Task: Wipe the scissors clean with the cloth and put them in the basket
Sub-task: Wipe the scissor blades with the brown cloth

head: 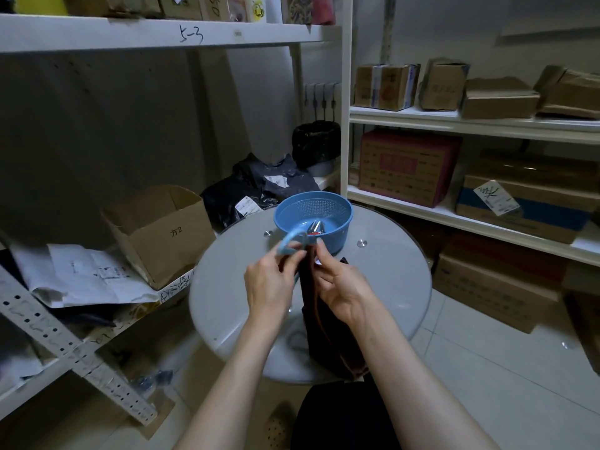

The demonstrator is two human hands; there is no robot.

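Both forearms are bare from the wrists back to the lower edge of the view, with no sleeve on either one. The left hand (269, 287) and the right hand (344, 287) are bare as well. Well back from the grip, low between the two forearms, a dark, near-black garment (344, 417) covers the lap. Just left of it lies a pale tan rounded shape (276, 428) dotted with small holes, possibly the toe of a perforated slipper; the dim light leaves that unsure.

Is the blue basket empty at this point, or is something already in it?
Not empty. The basket holds shiny metal pieces on its bottom; what they are is unclear.
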